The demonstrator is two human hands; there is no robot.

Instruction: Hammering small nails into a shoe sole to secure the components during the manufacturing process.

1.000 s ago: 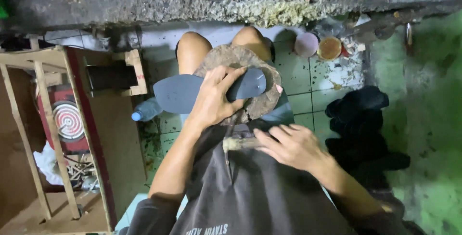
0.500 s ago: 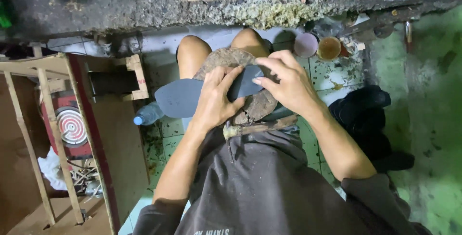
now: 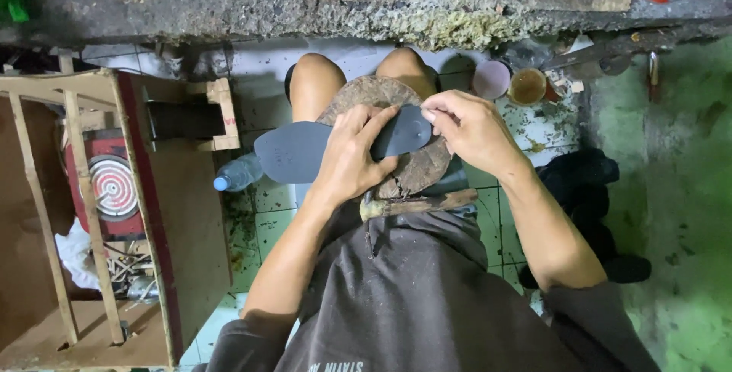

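The left hand [image 3: 351, 160] lies spread and flat, fingers pressing down on one dark grey shoe sole [image 3: 293, 151]. The right hand [image 3: 469, 129] pinches the sole's rounded end between narrowed fingertips. The sole lies across a round, worn brown block [image 3: 423, 166] on the person's lap. One wooden-handled brush [image 3: 415, 204] rests below it. Two small round pots [image 3: 509, 82] sit on the tiled floor.
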